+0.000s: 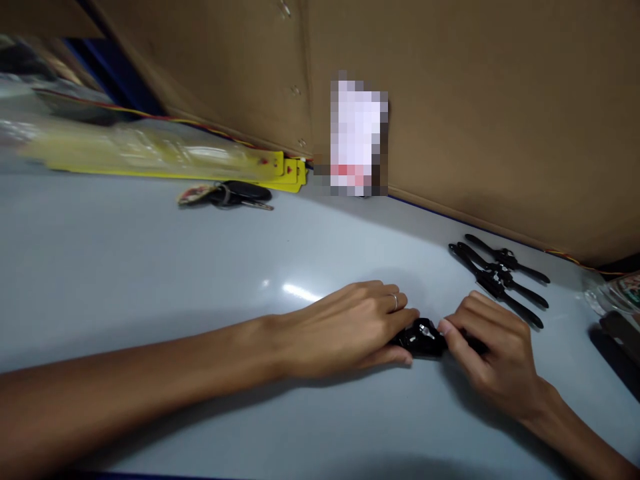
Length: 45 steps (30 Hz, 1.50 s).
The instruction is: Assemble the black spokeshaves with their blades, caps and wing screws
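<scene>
Head view: a black two-handled tool [424,339] lies low on the grey bench top [175,267], directly between the two hands, its long axis running left to right. Neither hand is nearer; both are in contact with it. The left hand [345,330], palm down, grasps the left end between thumb and fingers, hiding that handle; a smooth metal ring [395,301] encircles one finger. The right hand [495,343] is curled over the right end, thumb against the edge of the body, with part of the dark handle visible beneath the fingers. The body appears to be glossy painted metal, rounded in outline, with a bright screw on top. At the right edge rests a dark, flat-sided object [617,357], not identifiable. Beyond the right hand, three similar tools [501,275] lie side by side on a diagonal, with slender, slightly bowed handles and bright centre fittings. Farther left, keys [225,195] lie just beside yellow cards [290,175] partly covered by glossy, wrinkled clear plastic [165,143]. At the back stands a matte brown panel [475,120], apparently cardboard; a pixelated white item [355,133] shows in front of it.
</scene>
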Motion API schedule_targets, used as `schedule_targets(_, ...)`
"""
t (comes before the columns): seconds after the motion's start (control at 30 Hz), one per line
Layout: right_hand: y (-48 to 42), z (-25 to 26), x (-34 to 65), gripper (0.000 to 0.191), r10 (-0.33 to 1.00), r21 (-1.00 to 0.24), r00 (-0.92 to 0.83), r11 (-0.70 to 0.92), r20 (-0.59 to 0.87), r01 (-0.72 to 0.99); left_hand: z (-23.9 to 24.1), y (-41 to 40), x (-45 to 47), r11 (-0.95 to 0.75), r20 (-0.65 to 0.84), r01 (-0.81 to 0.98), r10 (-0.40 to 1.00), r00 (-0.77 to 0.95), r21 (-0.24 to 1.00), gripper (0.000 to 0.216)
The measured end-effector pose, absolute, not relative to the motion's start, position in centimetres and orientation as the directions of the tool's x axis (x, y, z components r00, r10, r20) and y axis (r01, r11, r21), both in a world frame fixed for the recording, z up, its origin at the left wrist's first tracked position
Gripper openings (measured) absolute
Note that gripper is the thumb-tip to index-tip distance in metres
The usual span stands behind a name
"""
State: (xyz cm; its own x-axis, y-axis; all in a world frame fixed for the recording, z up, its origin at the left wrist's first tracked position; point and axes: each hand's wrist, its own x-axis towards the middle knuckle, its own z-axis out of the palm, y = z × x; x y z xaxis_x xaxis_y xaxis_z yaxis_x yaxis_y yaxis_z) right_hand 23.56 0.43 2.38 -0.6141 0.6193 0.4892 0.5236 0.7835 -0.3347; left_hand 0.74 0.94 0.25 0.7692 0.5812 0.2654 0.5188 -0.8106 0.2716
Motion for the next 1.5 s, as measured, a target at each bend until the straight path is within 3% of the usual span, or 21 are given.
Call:
schedule_targets(0.23, -0.1, 2.1, 23.6, 0.017, 0.467, -0.252, -0.745, 0.884, 0.476, 0.393, 0.4, 0.9, 0.8, -0.817, 0.263, 0.506, 0.571, 0.778, 0.278, 0.035)
schedule_targets(0.4, 0.2, 1.9, 23.7, 0.019, 0.5, -0.163, -0.71, 0.857, 0.497, 0.489, 0.2, 0.9, 0.7, -0.813, 0.274, 0.51, 0.577, 0.77, 0.281, 0.036)
schedule_targets(0.6, -0.1, 2.0, 23.8, 0.019, 0.457, -0.167, -0.756, 0.886, 0.47, 0.432, 0.2, 0.9, 0.7, -0.81, 0.256, 0.512, 0.579, 0.774, 0.286, 0.034)
schedule_targets(0.8, -0.3, 2.1, 23.7, 0.02, 0.48, -0.077, -0.726, 0.855, 0.493, 0.513, 0.3, 0.9, 0.6, -0.811, 0.244, 0.513, 0.577, 0.779, 0.28, 0.036)
schedule_targets(0.97, -0.2, 2.2, 23.5, 0.022, 0.444, -0.121, -0.759, 0.888, 0.476, 0.444, 0.0, 0.9, 0.7, -0.815, 0.259, 0.512, 0.574, 0.776, 0.271, 0.036)
schedule_targets(1.13, 0.0, 2.1, 23.7, 0.025, 0.484, -0.106, -0.732, 0.86, 0.479, 0.499, 0.0, 0.9, 0.7, -0.814, 0.255, 0.511, 0.575, 0.777, 0.277, 0.036)
schedule_targets(1.33, 0.1, 2.8, 24.0, 0.025, 0.502, -0.312, -0.713, 0.864, 0.489, 0.394, 0.2, 0.9, 0.5, -0.81, 0.259, 0.507, 0.579, 0.773, 0.296, 0.032)
schedule_targets(1.5, 1.0, 2.8, 25.3, 0.028, 0.584, -0.239, -0.682, 0.808, 0.44, 0.538, 0.3, 0.9, 0.6, -0.812, 0.244, 0.513, 0.576, 0.78, 0.276, 0.036)
